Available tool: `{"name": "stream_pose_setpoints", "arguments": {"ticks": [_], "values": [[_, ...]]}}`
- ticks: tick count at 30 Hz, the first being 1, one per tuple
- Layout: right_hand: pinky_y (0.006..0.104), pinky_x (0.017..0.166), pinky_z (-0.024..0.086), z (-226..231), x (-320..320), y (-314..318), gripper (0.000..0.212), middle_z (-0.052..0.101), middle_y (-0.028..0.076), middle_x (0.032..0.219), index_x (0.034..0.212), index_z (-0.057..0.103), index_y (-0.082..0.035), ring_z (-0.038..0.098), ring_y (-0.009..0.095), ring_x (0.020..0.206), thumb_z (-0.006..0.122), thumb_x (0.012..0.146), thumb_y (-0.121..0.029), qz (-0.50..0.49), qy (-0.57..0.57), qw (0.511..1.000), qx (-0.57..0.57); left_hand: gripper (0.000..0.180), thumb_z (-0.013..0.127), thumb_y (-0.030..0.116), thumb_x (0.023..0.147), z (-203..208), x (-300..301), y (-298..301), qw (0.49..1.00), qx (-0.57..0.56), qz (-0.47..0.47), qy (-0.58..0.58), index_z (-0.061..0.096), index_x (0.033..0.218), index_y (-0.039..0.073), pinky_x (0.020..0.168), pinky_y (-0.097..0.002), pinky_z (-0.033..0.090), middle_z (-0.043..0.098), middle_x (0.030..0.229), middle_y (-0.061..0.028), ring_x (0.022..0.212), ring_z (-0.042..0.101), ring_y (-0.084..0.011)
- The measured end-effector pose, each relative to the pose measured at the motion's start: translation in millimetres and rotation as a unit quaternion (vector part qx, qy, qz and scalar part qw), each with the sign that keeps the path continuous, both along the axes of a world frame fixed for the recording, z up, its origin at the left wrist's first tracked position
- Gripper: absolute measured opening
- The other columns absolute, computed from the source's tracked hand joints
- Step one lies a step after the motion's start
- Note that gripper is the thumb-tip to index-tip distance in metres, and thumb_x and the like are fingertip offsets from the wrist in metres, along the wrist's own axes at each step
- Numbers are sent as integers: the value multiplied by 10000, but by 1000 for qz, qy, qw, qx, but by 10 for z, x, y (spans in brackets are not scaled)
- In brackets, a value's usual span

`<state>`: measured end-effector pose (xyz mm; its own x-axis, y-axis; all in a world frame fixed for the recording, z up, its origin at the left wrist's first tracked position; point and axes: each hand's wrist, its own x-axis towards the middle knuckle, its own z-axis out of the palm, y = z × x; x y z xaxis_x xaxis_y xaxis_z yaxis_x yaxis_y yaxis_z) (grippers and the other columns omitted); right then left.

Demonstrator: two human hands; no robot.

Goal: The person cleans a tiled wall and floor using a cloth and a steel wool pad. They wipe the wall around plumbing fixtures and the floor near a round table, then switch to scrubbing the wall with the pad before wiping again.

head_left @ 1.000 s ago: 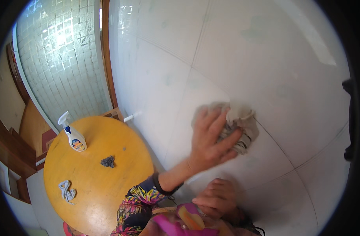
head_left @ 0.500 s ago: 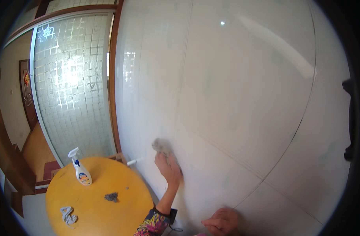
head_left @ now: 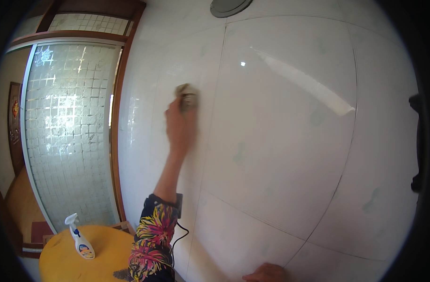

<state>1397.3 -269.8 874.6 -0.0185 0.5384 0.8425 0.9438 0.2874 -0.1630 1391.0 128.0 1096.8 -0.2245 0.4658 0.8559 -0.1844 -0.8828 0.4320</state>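
My left hand (head_left: 179,123) is raised against the white tiled wall (head_left: 276,141), closed on a bunched grey-brown cloth (head_left: 187,94). The cloth lies on the wall, slightly blurred by motion. At the lower edge, my right hand (head_left: 265,272) is mostly cut off near the wall, and its fingers cannot be made out well. On the round yellow tabletop (head_left: 102,239) at the lower left stands a white spray bottle (head_left: 81,242). A dark grey clump (head_left: 122,274), perhaps a scouring pad, shows partly beside my flowered left sleeve.
A frosted glass sliding door (head_left: 74,141) in a wooden frame stands left of the wall. Past it are a brown door (head_left: 15,122) and wooden floor. A round grey disc (head_left: 230,5) is fixed high on the wall. A thin black cord (head_left: 181,237) hangs by my left forearm.
My left hand has swept the cloth up the wall, and the arm is stretched further. The view has tilted upward, so the tabletop sits lower and the grey disc has come into view.
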Motion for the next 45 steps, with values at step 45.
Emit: {"name": "stream_pose_setpoints", "arguments": {"ticks": [45], "values": [[328,459,341,227,-3,834,270,503,-19,542,938,725,-125,467,181,443,855,737,-250,-81,-132,984,-82,375,547,348,969,1108,128,1600,977,-99,190,12,586,1313,206,893,-473,526,580,1240,-149,1144,557,-351]]}}
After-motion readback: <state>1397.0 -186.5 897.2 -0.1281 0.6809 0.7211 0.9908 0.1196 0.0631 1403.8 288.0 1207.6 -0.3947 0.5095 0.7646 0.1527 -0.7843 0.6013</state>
